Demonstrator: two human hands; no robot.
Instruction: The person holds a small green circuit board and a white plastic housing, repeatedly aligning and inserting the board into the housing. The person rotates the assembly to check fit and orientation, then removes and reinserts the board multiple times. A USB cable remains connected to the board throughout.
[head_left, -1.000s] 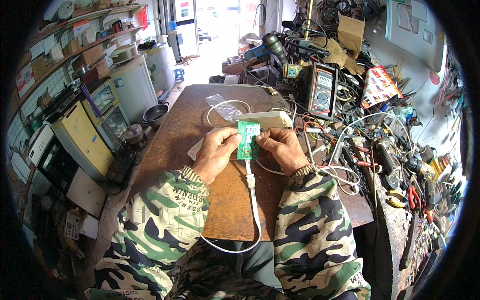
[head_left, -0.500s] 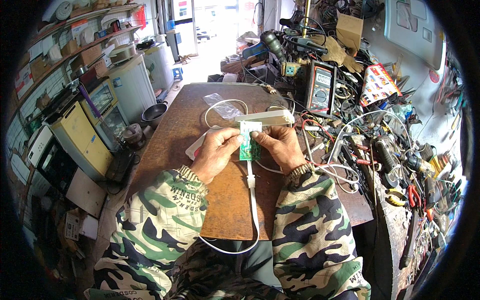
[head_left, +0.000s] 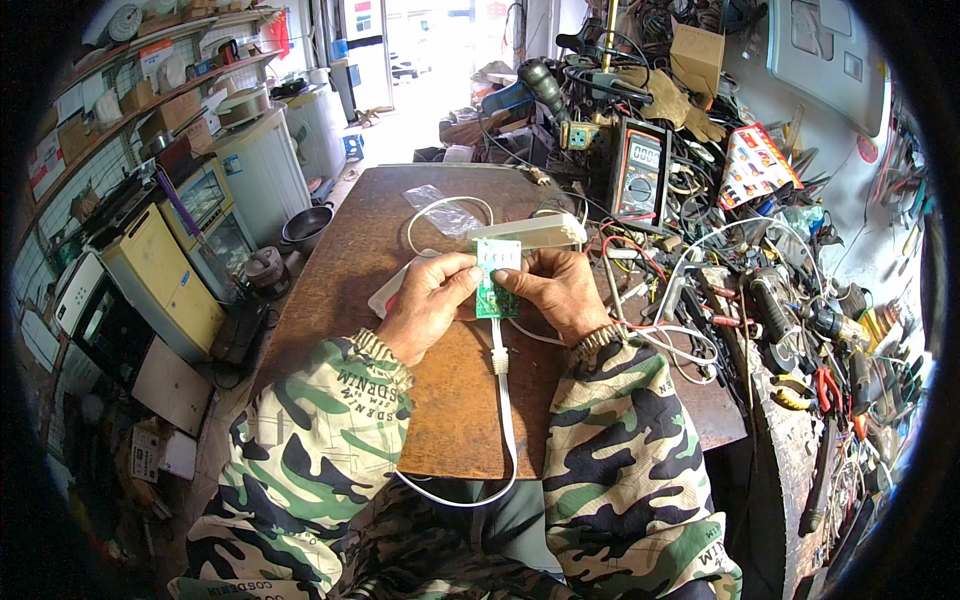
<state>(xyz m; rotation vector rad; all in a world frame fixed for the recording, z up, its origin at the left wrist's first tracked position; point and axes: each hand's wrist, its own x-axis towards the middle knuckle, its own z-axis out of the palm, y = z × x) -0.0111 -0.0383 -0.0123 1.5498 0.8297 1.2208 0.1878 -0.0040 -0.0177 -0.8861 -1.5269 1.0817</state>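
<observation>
Between both hands a small green circuit board [head_left: 496, 296] is held upright above the table. My left hand [head_left: 425, 308] pinches its left edge with thumb and forefinger. On the opposite edge, my right hand [head_left: 563, 297] grips it, the thumb lying over the board's face. A white cable [head_left: 506, 410] leaves the board's lower end, passes a ribbed sleeve, then loops down past the table's near edge. Just behind the board lies a long whitish plastic casing [head_left: 545, 232]. Part of a pale flat piece [head_left: 390, 296] shows beside my left hand.
The brown wooden table [head_left: 330, 300] carries a clear plastic bag [head_left: 445, 215]. A multimeter [head_left: 641, 172] stands at the back right. Tangled wires, pliers [head_left: 828, 392] and a drill [head_left: 835, 328] crowd the right side. Shelves and a yellow cabinet [head_left: 165, 280] line the left.
The board has tilted slightly, so its upper face shows more of its row of round marks. Both hands keep their hold, with only a tiny shift.
</observation>
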